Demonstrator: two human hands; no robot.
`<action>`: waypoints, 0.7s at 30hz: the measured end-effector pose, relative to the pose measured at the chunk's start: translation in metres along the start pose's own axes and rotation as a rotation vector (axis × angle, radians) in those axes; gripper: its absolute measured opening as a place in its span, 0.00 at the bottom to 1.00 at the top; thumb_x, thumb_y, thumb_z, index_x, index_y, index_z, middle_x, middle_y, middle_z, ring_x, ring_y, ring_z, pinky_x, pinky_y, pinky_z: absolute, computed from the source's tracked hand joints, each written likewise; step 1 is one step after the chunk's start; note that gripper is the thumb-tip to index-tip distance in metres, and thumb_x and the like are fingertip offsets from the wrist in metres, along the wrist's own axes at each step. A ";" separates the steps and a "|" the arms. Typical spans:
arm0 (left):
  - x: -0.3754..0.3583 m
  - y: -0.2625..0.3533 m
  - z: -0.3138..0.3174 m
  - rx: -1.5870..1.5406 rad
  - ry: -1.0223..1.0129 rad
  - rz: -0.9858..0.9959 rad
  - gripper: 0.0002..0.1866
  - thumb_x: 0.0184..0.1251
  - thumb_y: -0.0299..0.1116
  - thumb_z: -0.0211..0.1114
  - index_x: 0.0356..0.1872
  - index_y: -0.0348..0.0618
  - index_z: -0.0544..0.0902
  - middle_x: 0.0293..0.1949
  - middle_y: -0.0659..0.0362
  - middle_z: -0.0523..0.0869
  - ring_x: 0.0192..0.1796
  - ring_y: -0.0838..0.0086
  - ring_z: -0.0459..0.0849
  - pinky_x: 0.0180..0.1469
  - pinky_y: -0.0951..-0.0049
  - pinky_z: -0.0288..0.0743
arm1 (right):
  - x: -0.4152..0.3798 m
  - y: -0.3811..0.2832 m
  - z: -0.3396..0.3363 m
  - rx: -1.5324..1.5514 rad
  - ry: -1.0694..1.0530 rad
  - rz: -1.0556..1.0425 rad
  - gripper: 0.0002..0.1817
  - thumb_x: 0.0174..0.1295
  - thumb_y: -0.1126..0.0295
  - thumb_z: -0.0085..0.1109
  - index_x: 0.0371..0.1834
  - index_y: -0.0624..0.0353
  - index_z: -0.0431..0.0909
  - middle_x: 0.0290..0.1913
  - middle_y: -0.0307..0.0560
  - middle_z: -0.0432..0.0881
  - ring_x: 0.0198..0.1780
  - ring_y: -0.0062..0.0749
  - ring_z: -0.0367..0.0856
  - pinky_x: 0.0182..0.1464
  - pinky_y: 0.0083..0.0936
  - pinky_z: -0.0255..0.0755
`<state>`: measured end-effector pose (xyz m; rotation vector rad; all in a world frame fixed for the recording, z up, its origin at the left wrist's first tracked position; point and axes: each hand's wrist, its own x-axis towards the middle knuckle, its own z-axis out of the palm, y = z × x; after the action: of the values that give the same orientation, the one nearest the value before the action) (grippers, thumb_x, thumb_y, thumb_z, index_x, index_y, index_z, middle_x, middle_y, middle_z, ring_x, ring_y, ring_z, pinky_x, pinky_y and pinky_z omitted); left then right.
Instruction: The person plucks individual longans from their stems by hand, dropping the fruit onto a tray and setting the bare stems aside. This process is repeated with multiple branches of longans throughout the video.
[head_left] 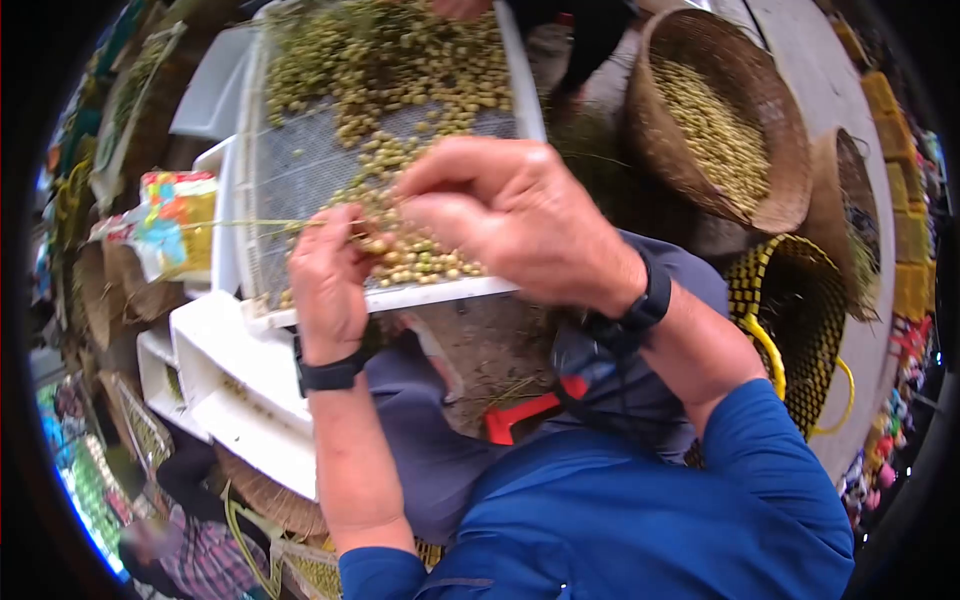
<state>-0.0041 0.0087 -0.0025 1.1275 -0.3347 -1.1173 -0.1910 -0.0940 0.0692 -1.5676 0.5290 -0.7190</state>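
Small round yellow-green fruits (pixel 385 60) lie spread over a mesh tray (pixel 300 165) with a white frame. Over the tray's near left part, my left hand (pixel 330 270) is closed, its fingertips pinching a thin green stem (pixel 265 222) that sticks out to the left. A few fruits show beside those fingertips. My right hand (pixel 510 215) hangs over the near middle of the tray, fingers curled together and thumb pressed close. What it holds, if anything, is too small to make out. Both wrists wear dark bands.
A woven basket (pixel 710 130) of fruits stands at the upper right, with a black and yellow basket (pixel 790 310) below it. White containers (pixel 240 400) and a colourful packet (pixel 180 225) lie left. Another person's hand (pixel 462 8) is at the tray's far edge; a person in plaid (pixel 205 560) is lower left.
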 end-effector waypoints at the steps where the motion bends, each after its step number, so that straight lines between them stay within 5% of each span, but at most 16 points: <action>1: -0.001 0.000 -0.002 0.003 -0.020 -0.013 0.09 0.76 0.33 0.60 0.46 0.37 0.81 0.38 0.56 0.86 0.36 0.68 0.88 0.39 0.69 0.84 | -0.005 0.017 -0.008 -0.089 0.039 0.070 0.05 0.63 0.76 0.61 0.39 0.66 0.83 0.30 0.43 0.84 0.32 0.20 0.79 0.34 0.21 0.73; 12: -0.002 -0.005 0.011 0.041 -0.021 -0.026 0.11 0.76 0.37 0.62 0.45 0.37 0.82 0.37 0.56 0.87 0.33 0.72 0.89 0.33 0.75 0.85 | -0.016 0.038 0.013 -0.357 0.108 0.072 0.09 0.58 0.72 0.67 0.39 0.66 0.82 0.32 0.52 0.84 0.32 0.40 0.85 0.36 0.33 0.76; 16: -0.007 -0.004 0.015 0.058 -0.106 -0.052 0.12 0.78 0.36 0.59 0.49 0.37 0.80 0.39 0.54 0.86 0.38 0.71 0.88 0.40 0.71 0.85 | -0.013 0.054 0.014 -0.391 0.120 -0.015 0.09 0.61 0.74 0.67 0.41 0.67 0.82 0.32 0.47 0.84 0.30 0.23 0.80 0.31 0.25 0.74; 18: -0.009 -0.003 0.019 0.042 -0.143 -0.052 0.11 0.77 0.36 0.60 0.48 0.37 0.80 0.39 0.54 0.86 0.38 0.71 0.88 0.42 0.69 0.86 | -0.010 0.056 0.012 -0.369 0.060 0.054 0.07 0.61 0.74 0.63 0.39 0.65 0.83 0.30 0.55 0.85 0.34 0.49 0.86 0.35 0.36 0.77; 21: -0.008 -0.003 0.013 0.029 -0.146 -0.039 0.10 0.76 0.34 0.61 0.46 0.37 0.82 0.38 0.56 0.86 0.38 0.71 0.87 0.43 0.67 0.87 | -0.008 0.044 0.009 -0.327 0.030 0.091 0.06 0.64 0.73 0.62 0.39 0.65 0.83 0.26 0.50 0.84 0.29 0.35 0.85 0.32 0.32 0.76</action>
<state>-0.0183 0.0086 0.0030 1.0842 -0.4455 -1.2363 -0.1868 -0.0878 0.0243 -1.8237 0.7649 -0.6079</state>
